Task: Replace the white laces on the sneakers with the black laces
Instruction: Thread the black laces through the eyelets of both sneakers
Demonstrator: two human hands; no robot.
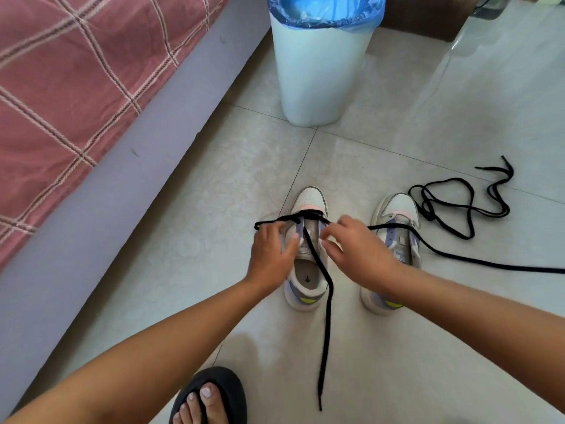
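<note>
The black lace (324, 289) is threaded through the front eyelets of the left sneaker (307, 249), which stands between both hands; one end runs out past the left hand (270, 255), which pinches it by the eyelet row, and another trails back toward the person. The right hand (356, 249), fingers curled, seems to pinch the strand running rightward over the right sneaker (394, 249), beyond which the spare black lace (458, 206) lies loose. Limp, light and floppy, it is likely best gripped near its stiffer tip.
</note>
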